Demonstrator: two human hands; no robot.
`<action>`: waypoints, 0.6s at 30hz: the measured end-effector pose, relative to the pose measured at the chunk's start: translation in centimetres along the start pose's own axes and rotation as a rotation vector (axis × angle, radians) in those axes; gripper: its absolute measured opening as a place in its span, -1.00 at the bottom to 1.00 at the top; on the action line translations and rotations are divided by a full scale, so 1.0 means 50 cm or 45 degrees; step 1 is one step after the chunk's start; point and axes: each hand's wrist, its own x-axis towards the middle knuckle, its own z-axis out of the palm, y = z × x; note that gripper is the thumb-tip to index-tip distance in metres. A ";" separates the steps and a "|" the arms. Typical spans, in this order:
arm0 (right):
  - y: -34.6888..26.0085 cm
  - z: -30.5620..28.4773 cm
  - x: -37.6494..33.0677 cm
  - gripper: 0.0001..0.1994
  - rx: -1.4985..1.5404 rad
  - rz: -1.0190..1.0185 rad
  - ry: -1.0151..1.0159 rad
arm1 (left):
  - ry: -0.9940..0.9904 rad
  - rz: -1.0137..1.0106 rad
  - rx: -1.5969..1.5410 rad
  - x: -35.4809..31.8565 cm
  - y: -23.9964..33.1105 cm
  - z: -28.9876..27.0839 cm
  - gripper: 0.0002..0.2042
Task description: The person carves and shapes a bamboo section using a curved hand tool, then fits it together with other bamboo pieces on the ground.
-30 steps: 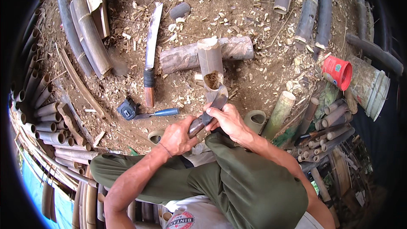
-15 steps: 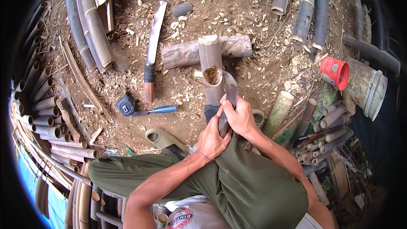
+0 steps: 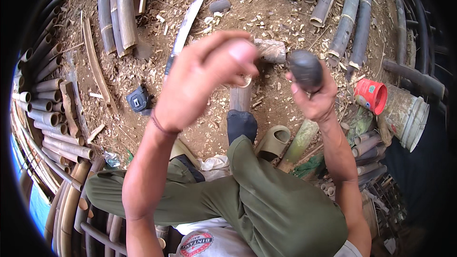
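My right hand (image 3: 316, 100) is raised close to the camera and grips a tool by its dark rounded handle (image 3: 304, 69); the tool's blade is hidden behind the hand. My left hand (image 3: 204, 78) is also lifted high, fingers curled together with nothing visible in them. Below the hands a short bamboo piece (image 3: 240, 97) stands on the dirt, leaning against a grey log (image 3: 272, 50), with my dark-socked foot (image 3: 241, 124) at its base. A long machete (image 3: 183, 31) lies on the ground behind my left hand.
A black tape measure (image 3: 139, 100) lies at the left. A tan sandal (image 3: 273, 142) and a green bamboo section (image 3: 300, 143) lie by my leg. A red cup (image 3: 371, 95) and a grey bucket (image 3: 404, 114) sit at the right. Bamboo poles (image 3: 119, 9) ring the chip-strewn ground.
Both hands have risen from the bamboo piece toward the camera. The right hand brought the dark-handled tool up with it; the left hand came off the tool.
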 end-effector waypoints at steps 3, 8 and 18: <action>0.006 0.027 0.014 -0.61 0.578 0.217 0.114 | 0.401 -0.081 0.019 0.002 -0.145 -0.057 -0.20; 0.050 0.090 0.003 -0.78 0.829 0.306 0.301 | 0.319 -0.416 0.189 -0.024 -0.386 0.003 -0.04; 0.078 0.140 0.011 -0.72 0.364 0.075 0.298 | 0.338 -0.301 0.020 0.018 -0.418 0.079 -0.24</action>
